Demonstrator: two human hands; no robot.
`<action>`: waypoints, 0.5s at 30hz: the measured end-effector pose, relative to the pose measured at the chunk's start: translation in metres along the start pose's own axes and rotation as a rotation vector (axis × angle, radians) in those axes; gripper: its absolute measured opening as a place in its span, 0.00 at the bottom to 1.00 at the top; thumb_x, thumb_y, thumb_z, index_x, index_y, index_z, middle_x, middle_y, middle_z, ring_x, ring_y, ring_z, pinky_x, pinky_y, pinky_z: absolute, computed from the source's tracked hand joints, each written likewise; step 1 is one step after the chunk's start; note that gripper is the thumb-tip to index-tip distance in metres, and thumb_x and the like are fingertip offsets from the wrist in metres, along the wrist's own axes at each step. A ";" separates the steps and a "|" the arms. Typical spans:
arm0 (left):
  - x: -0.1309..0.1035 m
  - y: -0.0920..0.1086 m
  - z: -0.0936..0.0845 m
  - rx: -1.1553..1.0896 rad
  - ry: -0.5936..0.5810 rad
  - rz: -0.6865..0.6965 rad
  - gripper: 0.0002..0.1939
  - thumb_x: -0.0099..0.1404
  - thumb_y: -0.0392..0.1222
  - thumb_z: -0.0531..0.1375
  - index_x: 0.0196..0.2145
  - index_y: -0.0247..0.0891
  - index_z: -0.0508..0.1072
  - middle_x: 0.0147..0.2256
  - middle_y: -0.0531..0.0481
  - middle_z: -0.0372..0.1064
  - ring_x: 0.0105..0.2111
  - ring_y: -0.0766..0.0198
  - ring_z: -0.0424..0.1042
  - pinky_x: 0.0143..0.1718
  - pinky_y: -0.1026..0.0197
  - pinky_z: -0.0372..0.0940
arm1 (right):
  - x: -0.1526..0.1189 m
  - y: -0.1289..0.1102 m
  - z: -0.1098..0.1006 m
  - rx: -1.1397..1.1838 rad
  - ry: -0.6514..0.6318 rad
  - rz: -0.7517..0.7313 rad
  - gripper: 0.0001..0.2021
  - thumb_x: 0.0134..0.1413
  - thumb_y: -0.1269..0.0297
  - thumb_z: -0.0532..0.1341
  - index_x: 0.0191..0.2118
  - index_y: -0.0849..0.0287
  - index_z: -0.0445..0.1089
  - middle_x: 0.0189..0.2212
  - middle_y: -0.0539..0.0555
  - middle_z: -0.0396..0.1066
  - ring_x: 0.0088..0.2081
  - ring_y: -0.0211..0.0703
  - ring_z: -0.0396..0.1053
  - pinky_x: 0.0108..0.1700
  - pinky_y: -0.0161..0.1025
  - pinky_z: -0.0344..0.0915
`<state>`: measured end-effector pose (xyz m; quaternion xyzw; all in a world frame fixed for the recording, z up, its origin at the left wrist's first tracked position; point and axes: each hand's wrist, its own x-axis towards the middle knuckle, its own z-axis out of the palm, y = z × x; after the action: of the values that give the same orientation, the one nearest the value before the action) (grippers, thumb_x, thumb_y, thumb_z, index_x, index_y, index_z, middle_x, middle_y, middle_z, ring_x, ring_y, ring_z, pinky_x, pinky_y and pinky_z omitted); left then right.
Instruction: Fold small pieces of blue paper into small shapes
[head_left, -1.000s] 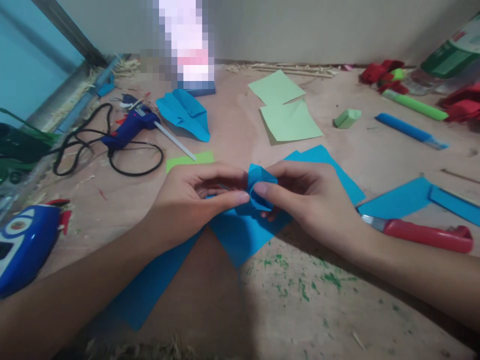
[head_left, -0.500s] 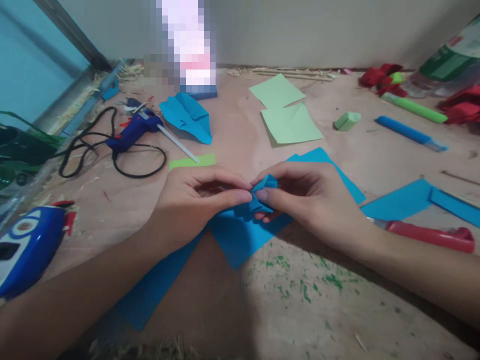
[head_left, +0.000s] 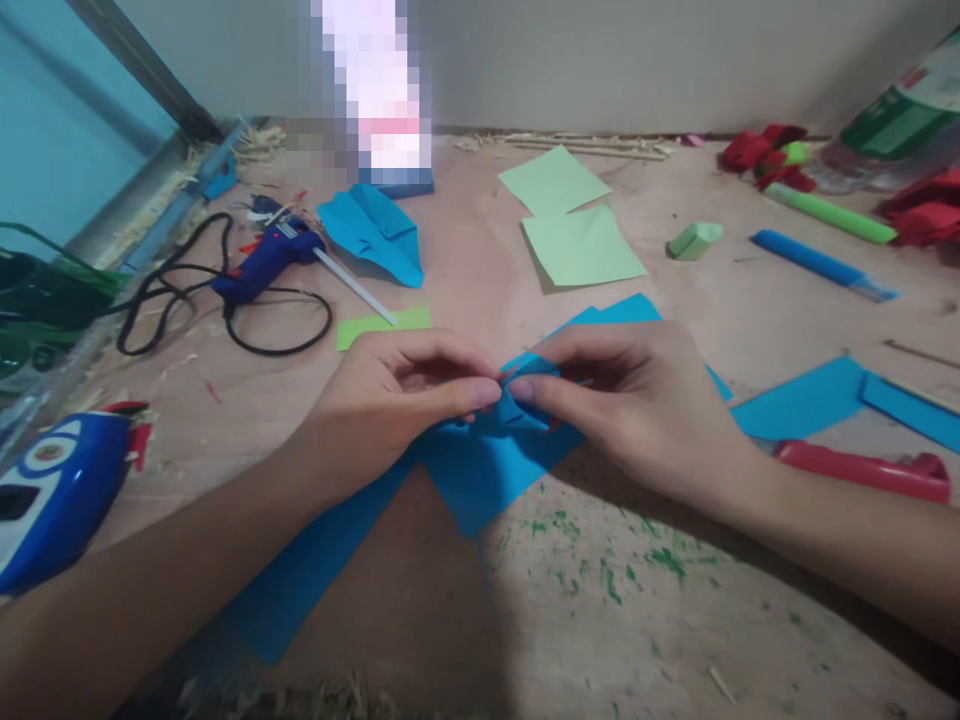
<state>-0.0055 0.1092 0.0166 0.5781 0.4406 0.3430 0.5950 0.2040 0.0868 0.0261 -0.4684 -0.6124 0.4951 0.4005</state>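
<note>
Between my two hands is a small folded piece of blue paper (head_left: 525,408), its creases standing up. My left hand (head_left: 409,385) pinches its left edge between thumb and fingers. On the other side my right hand (head_left: 630,390) is closed on it, the thumb pressed on its front and the fingers mostly hidden behind. Flat blue paper (head_left: 480,490) lies on the table underneath, and a long blue strip (head_left: 315,570) runs out below my left forearm. A red-handled tool (head_left: 862,470) lies beside my right forearm, its other end hidden.
At the left lie a blue glue gun (head_left: 262,262) with its looped cord and a blue-white device (head_left: 64,495). Green paper squares (head_left: 585,245) and a creased blue sheet (head_left: 375,235) are farther back. Rolled paper tubes (head_left: 814,260) and a bottle (head_left: 885,130) stand right.
My right hand has shifted its grip slightly, and the folded blue paper has turned a little and sits lower under the thumb. My left hand stays nearly in place.
</note>
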 end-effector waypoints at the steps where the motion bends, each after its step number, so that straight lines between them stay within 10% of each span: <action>1: 0.000 0.001 0.000 0.010 0.000 0.003 0.02 0.60 0.39 0.73 0.32 0.44 0.84 0.30 0.53 0.80 0.28 0.63 0.77 0.30 0.64 0.73 | 0.000 0.000 0.000 -0.018 0.004 0.006 0.05 0.59 0.67 0.71 0.31 0.57 0.81 0.26 0.49 0.79 0.29 0.41 0.75 0.30 0.36 0.70; 15: -0.007 0.014 -0.003 0.536 -0.049 0.158 0.04 0.63 0.43 0.66 0.32 0.42 0.81 0.31 0.51 0.80 0.32 0.58 0.76 0.33 0.59 0.70 | -0.002 0.001 0.001 -0.328 -0.113 -0.018 0.06 0.61 0.73 0.67 0.34 0.58 0.81 0.29 0.47 0.80 0.30 0.37 0.74 0.32 0.36 0.63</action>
<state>-0.0091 0.1051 0.0318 0.7555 0.4546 0.2458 0.4027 0.2036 0.0848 0.0245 -0.4933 -0.7107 0.4105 0.2882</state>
